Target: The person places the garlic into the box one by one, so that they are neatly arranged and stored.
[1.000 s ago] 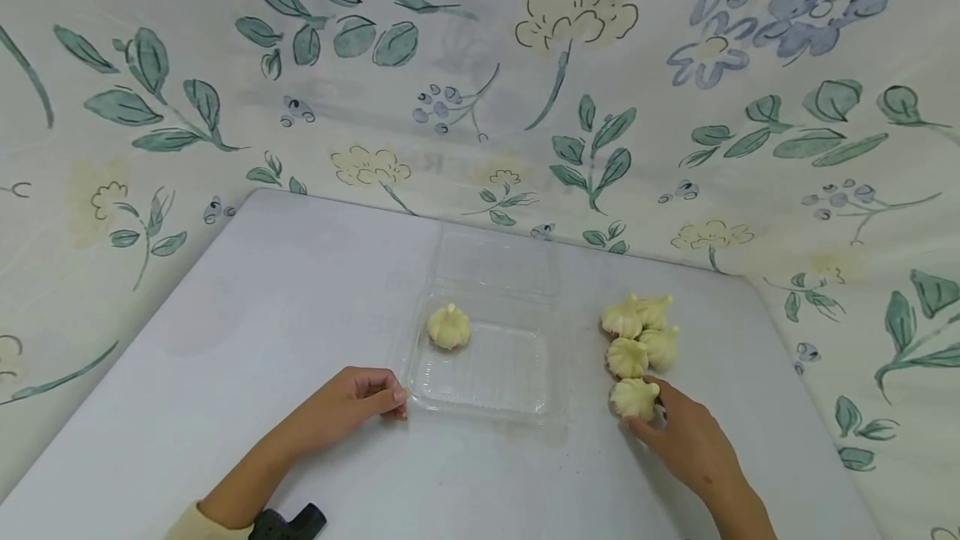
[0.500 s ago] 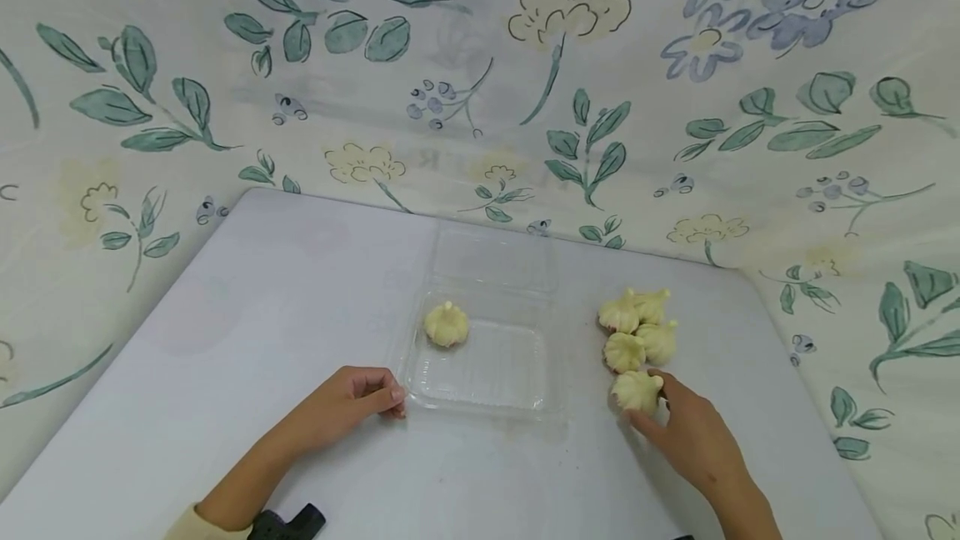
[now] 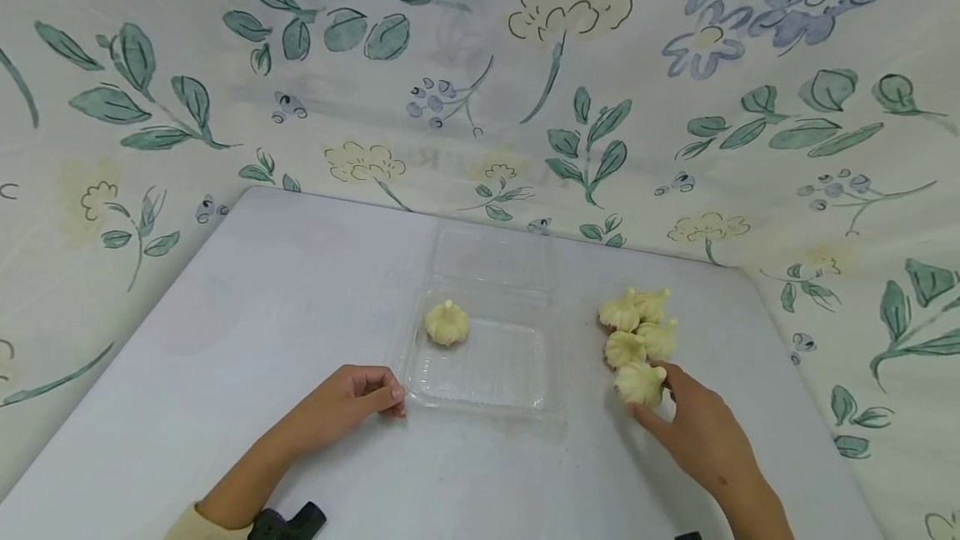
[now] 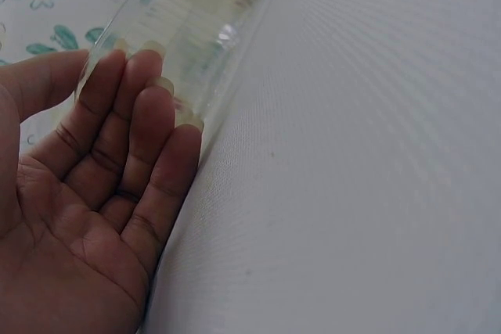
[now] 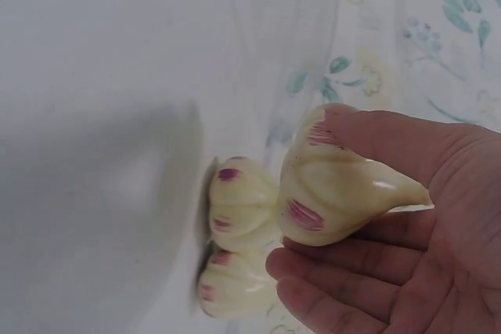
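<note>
In the head view, my right hand [image 3: 701, 430] holds a pale yellow garlic bulb [image 3: 640, 384] between thumb and fingers. The right wrist view shows this garlic bulb [image 5: 329, 181] raised off the table, its stem towards the palm and purple streaks on its base. Behind it sit more garlic bulbs [image 3: 626, 350] in a cluster. My left hand [image 3: 354, 402] is at the near left corner of a clear plastic container [image 3: 480, 413]; up close, the thumb and fingertips of that hand [image 4: 102, 185] pinch its rim. One garlic bulb [image 3: 446, 324] lies inside, at the back left.
The container's clear lid [image 3: 495, 259] lies folded back towards the wall. Everything stands on a white table [image 3: 300, 290], with floral cloth [image 3: 465, 107] hanging behind and at both sides.
My right hand has taken the nearest garlic bulb and lifted it slightly up from the table. The left hand keeps its place at the container. The head view has shifted a little.
</note>
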A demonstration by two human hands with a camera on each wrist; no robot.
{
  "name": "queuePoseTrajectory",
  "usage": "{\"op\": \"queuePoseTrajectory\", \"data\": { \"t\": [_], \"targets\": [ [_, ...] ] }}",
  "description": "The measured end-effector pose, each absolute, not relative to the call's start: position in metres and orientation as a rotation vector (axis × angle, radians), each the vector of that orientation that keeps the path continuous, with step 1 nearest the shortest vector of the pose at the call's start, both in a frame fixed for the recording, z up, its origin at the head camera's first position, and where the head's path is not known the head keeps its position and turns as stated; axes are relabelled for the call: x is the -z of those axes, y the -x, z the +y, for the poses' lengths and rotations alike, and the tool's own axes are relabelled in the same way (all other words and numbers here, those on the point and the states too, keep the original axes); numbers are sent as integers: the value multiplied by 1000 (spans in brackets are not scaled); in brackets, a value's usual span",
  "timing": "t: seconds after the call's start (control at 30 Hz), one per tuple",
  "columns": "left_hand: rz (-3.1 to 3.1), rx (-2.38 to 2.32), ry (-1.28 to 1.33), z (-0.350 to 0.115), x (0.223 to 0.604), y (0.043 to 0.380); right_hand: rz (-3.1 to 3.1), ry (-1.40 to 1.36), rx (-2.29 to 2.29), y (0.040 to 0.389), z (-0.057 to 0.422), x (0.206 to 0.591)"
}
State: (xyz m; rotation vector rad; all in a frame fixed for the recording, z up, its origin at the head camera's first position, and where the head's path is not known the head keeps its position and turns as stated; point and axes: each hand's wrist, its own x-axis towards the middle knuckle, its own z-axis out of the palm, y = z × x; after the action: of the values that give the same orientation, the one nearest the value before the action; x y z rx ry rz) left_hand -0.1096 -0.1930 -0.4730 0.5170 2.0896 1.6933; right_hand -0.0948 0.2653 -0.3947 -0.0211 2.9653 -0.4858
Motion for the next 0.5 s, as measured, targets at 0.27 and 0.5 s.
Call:
{"op": "queuePoseTrajectory", "data": {
  "t": [0.27, 0.5],
  "targets": [
    [2087, -1697, -505, -192, 473, 110, 3029, 83, 504, 93, 256, 381],
    [2112, -1669, -517, -193, 475, 111, 3071, 137, 525, 92, 246, 375]
  ]
}}
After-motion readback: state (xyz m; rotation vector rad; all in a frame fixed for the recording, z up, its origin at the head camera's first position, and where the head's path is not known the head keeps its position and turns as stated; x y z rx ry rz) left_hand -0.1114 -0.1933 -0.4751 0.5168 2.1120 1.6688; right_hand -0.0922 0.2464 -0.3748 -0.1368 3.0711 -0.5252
